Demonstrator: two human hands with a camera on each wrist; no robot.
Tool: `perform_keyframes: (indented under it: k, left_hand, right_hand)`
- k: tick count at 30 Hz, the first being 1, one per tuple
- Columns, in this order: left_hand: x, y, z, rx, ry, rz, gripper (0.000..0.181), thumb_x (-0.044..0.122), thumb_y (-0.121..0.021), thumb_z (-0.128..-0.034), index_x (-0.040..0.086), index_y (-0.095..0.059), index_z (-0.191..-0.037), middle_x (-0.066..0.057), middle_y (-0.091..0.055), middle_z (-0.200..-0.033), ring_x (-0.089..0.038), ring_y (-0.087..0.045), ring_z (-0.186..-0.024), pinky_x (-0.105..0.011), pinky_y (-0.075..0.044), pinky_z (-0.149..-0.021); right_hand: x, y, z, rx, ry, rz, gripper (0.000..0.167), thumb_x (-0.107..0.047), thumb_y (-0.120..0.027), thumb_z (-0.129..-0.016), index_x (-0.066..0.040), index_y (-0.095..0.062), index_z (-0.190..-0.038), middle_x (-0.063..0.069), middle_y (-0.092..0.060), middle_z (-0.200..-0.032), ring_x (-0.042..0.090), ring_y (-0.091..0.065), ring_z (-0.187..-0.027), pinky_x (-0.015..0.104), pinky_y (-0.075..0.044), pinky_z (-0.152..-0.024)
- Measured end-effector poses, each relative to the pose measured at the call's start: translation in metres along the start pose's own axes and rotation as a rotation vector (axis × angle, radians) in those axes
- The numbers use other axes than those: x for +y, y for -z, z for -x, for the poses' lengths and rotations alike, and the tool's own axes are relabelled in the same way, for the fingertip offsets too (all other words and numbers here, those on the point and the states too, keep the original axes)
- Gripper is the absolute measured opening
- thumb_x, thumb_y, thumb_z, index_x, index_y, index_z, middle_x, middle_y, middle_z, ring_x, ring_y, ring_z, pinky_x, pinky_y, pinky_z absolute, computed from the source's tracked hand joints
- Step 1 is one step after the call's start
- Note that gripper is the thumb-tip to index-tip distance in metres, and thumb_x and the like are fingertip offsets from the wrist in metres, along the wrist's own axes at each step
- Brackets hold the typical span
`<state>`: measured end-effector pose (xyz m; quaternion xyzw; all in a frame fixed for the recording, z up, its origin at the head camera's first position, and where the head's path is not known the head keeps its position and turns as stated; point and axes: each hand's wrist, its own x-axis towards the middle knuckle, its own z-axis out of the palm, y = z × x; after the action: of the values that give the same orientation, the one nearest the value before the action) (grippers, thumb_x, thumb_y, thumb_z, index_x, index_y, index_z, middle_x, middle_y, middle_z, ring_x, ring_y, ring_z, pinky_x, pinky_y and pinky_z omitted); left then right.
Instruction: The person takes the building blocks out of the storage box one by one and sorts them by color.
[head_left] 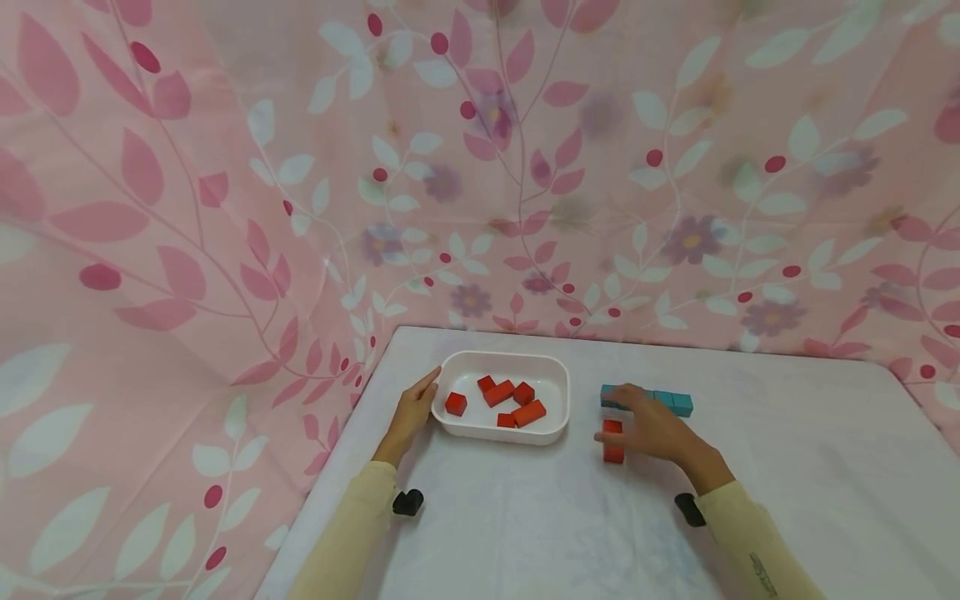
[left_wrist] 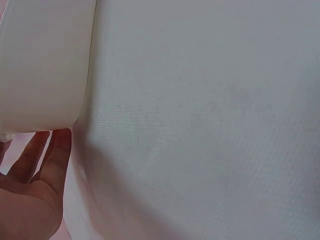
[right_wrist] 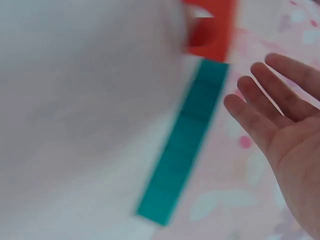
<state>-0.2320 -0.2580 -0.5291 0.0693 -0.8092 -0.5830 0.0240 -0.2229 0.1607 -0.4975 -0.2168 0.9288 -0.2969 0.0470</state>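
Note:
My left hand (head_left: 409, 417) is at the left end of a white plastic tray (head_left: 480, 432), and its nearly straight fingers (left_wrist: 55, 160) touch the end wall. Several red blocks (head_left: 498, 393) lie inside the tray. To the right, my right hand (head_left: 656, 429) hovers around a red block (head_left: 613, 452) and a row of blue-green blocks (head_left: 671, 402), partly covering both. Its fingers (right_wrist: 280, 95) are extended and apart in the right wrist view. There the teal row (right_wrist: 182, 145) and a red piece with a curved cutout (right_wrist: 215, 45) appear blurred; whether the thumb touches red is unclear.
A white cloth covers the table (head_left: 510, 517). Pink floral fabric (head_left: 525, 208) hangs behind it and along the left side. Dark wrist-camera pieces (head_left: 407, 502) stick out by the sleeves.

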Motion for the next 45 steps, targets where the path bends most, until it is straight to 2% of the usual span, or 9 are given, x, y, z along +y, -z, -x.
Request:
perform_keyframes:
  k: [4,9,13,20,27,31,37,41,45]
  left_hand:
    - [-0.002,0.003,0.001,0.005,0.004,0.002,0.041,0.022,-0.047,-0.1042,0.023,-0.049,-0.145,-0.006,-0.04,-0.152,-0.025,-0.029,-0.143,-0.045,-0.026,-0.114]
    - [-0.002,0.002,0.001,-0.002,0.011,-0.006,0.041,0.022,-0.048,-0.1041,0.022,-0.049,-0.146,-0.006,-0.04,-0.152,-0.026,-0.029,-0.143,-0.046,-0.025,-0.115]
    - [-0.003,0.002,0.0,-0.003,0.017,-0.001,0.041,0.022,-0.049,-0.1037,0.022,-0.049,-0.145,-0.006,-0.041,-0.151,-0.027,-0.029,-0.143,-0.046,-0.027,-0.114]
    - [-0.003,0.0,0.001,0.007,0.003,-0.006,0.041,0.022,-0.049,-0.1036,0.022,-0.05,-0.144,-0.007,-0.042,-0.151,-0.027,-0.031,-0.142,-0.046,-0.028,-0.113]
    - [-0.005,-0.001,0.0,0.009,0.011,0.016,0.04,0.021,-0.049,-0.1037,0.022,-0.051,-0.144,-0.005,-0.043,-0.15,-0.025,-0.031,-0.142,-0.044,-0.029,-0.113]
    - [-0.003,-0.001,-0.001,0.018,0.017,0.008,0.04,0.023,-0.049,-0.1036,0.025,-0.051,-0.144,-0.004,-0.043,-0.15,-0.024,-0.031,-0.142,-0.045,-0.029,-0.113]
    - [-0.002,-0.002,-0.003,0.018,0.021,0.01,0.04,0.023,-0.049,-0.1034,0.025,-0.051,-0.144,-0.005,-0.042,-0.15,-0.025,-0.031,-0.142,-0.044,-0.029,-0.113]
    - [-0.003,-0.002,-0.002,0.017,0.024,0.012,0.04,0.022,-0.05,-0.1033,0.025,-0.051,-0.143,-0.004,-0.043,-0.15,-0.025,-0.032,-0.142,-0.044,-0.03,-0.113]
    - [-0.003,-0.002,-0.002,0.019,-0.001,0.016,0.04,0.021,-0.049,-0.1035,0.023,-0.051,-0.144,-0.005,-0.044,-0.149,-0.025,-0.032,-0.142,-0.044,-0.03,-0.113]
  right_hand:
    - [-0.03,0.003,-0.023,0.033,0.075,-0.031,0.065,-0.048,-0.078,-0.079,-0.011,-0.061,-0.13,0.009,-0.058,-0.13,0.032,-0.053,-0.119,0.051,-0.052,-0.091]
    - [-0.057,-0.012,-0.05,0.018,0.117,-0.052,0.059,-0.039,-0.077,-0.083,-0.009,-0.061,-0.131,0.008,-0.061,-0.125,0.033,-0.059,-0.11,0.044,-0.056,-0.085]
    - [-0.068,-0.033,-0.069,0.013,0.153,-0.069,0.055,-0.031,-0.076,-0.085,-0.004,-0.06,-0.131,0.01,-0.063,-0.121,0.032,-0.059,-0.108,0.043,-0.055,-0.087]
    - [-0.078,-0.06,-0.093,0.035,0.149,-0.055,0.049,-0.025,-0.078,-0.084,-0.002,-0.064,-0.125,0.011,-0.065,-0.113,0.029,-0.059,-0.104,0.039,-0.055,-0.089]
    - [-0.081,-0.076,-0.103,0.043,0.053,-0.035,0.046,-0.021,-0.079,-0.083,-0.002,-0.066,-0.122,0.007,-0.065,-0.102,0.017,-0.055,-0.085,0.029,-0.056,-0.077]
    - [-0.082,-0.077,-0.106,0.054,-0.003,0.034,0.044,-0.023,-0.079,-0.083,-0.002,-0.066,-0.12,0.005,-0.063,-0.092,0.018,-0.053,-0.08,0.027,-0.054,-0.073]
    - [-0.082,-0.077,-0.109,0.026,-0.043,0.118,0.037,-0.024,-0.079,-0.083,-0.005,-0.068,-0.112,0.002,-0.061,-0.085,0.018,-0.052,-0.08,0.03,-0.054,-0.076]
    - [-0.081,-0.078,-0.109,0.028,-0.044,0.079,0.034,-0.023,-0.078,-0.085,-0.006,-0.07,-0.113,0.003,-0.062,-0.09,0.019,-0.053,-0.084,0.032,-0.054,-0.08]
    - [-0.081,-0.075,-0.107,0.071,-0.039,-0.021,0.036,-0.02,-0.077,-0.085,-0.005,-0.07,-0.118,0.004,-0.063,-0.099,0.021,-0.053,-0.09,0.035,-0.054,-0.085]
